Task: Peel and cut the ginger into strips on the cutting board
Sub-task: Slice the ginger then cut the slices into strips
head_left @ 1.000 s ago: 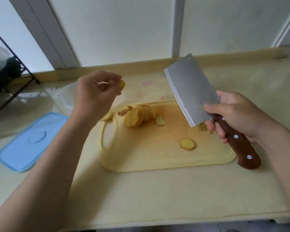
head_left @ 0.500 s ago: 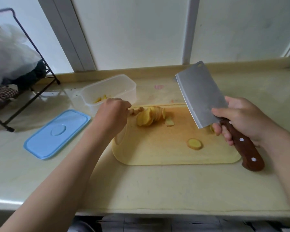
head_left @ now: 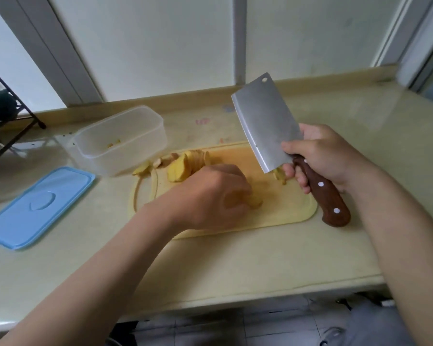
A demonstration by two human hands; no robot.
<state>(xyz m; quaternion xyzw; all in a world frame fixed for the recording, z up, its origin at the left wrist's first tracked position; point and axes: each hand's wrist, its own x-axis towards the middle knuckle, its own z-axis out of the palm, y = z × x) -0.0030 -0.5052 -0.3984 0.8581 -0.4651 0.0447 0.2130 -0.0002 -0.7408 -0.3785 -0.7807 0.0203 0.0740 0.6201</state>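
Countertop [head_left: 210, 270] beige | cutting board [head_left: 285, 213] centre | blue lid [head_left: 38, 206] left | window frame [head_left: 53, 48] behind

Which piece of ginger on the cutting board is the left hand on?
The lone ginger slice mid-board, gripped by fingertips of the left hand. The fanned slices sit apart at the board's far-left corner; small bits lie by the cleaver.

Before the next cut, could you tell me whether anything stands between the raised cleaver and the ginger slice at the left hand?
Only the left hand itself: its curled fingers cover most of the ginger slice. A few ginger scraps lie on the cutting board under the cleaver in the right hand.
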